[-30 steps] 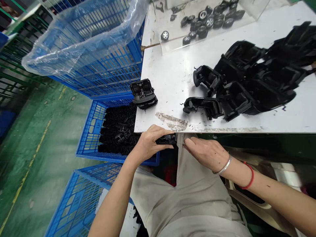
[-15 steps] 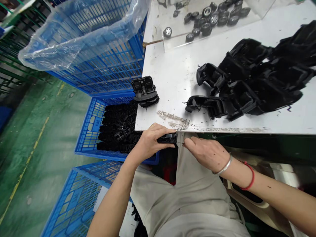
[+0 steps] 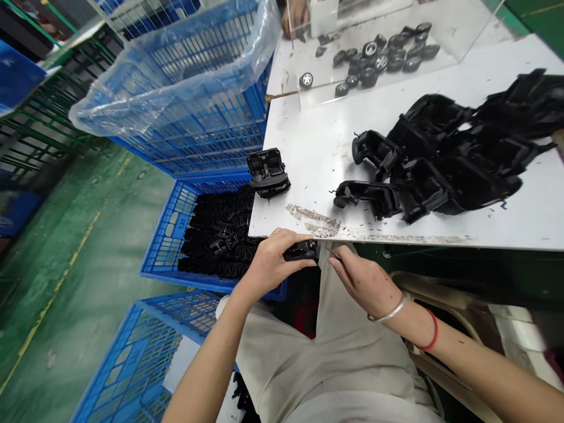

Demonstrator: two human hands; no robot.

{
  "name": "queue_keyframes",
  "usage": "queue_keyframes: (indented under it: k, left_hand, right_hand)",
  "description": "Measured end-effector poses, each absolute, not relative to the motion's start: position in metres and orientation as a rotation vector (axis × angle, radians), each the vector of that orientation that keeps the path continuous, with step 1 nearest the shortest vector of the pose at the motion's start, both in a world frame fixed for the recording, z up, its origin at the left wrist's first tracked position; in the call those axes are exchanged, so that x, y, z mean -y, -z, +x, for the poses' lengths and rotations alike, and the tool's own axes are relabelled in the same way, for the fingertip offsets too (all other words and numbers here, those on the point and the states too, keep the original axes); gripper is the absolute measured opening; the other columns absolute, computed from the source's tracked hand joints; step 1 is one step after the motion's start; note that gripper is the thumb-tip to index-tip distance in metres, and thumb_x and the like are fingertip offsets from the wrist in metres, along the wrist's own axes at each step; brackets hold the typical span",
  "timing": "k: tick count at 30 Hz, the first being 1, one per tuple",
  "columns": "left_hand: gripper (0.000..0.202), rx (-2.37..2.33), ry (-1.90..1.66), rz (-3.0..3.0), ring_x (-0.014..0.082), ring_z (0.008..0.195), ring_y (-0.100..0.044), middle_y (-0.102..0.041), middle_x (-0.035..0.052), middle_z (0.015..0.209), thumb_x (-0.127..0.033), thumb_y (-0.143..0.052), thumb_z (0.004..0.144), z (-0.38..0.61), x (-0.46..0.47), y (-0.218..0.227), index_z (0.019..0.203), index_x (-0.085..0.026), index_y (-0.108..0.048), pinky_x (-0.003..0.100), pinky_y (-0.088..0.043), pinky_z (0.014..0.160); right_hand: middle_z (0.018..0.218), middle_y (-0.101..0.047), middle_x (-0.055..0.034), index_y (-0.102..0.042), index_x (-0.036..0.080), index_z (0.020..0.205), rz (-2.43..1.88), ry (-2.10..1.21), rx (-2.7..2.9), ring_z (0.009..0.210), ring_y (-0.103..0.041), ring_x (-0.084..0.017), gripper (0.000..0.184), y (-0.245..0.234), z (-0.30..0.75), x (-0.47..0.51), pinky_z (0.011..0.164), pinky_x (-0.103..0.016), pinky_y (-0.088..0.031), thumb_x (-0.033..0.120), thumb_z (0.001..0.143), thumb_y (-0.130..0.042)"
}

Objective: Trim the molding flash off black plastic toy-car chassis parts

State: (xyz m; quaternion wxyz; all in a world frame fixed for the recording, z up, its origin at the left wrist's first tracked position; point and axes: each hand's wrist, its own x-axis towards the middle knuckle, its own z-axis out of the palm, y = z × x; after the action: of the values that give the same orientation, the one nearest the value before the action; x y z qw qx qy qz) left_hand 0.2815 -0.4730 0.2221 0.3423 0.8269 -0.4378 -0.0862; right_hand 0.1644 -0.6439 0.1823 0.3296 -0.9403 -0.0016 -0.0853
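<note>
My left hand (image 3: 275,258) is closed round a small black plastic part (image 3: 302,251), held just below the front edge of the white table (image 3: 317,141). My right hand (image 3: 363,281) is pinched on a thin tool or sliver at that part's right end; what it holds is too small to name. A finished-looking black part (image 3: 268,172) sits on the table's left corner. A heap of larger black plastic shells (image 3: 445,153) lies on the table to the right.
A blue crate of black parts (image 3: 215,235) stands on the floor left of my lap, another blue crate (image 3: 145,358) nearer me. A tall blue crate with a clear bag (image 3: 185,88) stands behind. Small toy wheels (image 3: 379,50) lie in a clear tray at the back, where another person's hand (image 3: 296,14) shows.
The view has tilted and shifted a little. My hands stay together on the small black part below the table edge; the right hand has drawn back slightly.
</note>
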Motion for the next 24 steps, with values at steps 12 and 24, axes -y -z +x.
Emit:
queue_keyframes:
  k: [12, 24]
  left_hand:
    - [0.073, 0.876, 0.359, 2.25, 0.0287, 0.144, -0.02, -0.019, 0.0202, 0.154, -0.029, -0.048, 0.091, 0.204, 0.458, -0.235, 0.149, -0.016, -0.005, 0.048, -0.031, 0.114]
    - [0.077, 1.034, 0.822, 1.893, 0.0212, 0.108, -0.058, -0.06, 0.0051, 0.119, -0.031, -0.079, 0.066, 0.262, 0.461, -0.253, 0.134, -0.025, -0.043, 0.032, -0.046, 0.094]
  right_hand:
    - [0.069, -0.056, 0.0047, -0.046, 0.022, 0.094, -1.685, -0.028, -0.241, 0.059, -0.052, -0.012, 0.021, -0.209, 0.179, 0.611, 0.056, -0.025, -0.042, 0.039, 0.084, -0.053]
    - [0.068, -0.058, 0.0026, -0.057, 0.02, 0.092, -1.698, -0.254, 0.1, 0.058, -0.052, -0.011, 0.024, -0.217, 0.187, 0.641, 0.052, -0.024, -0.041, 0.042, 0.087, -0.053]
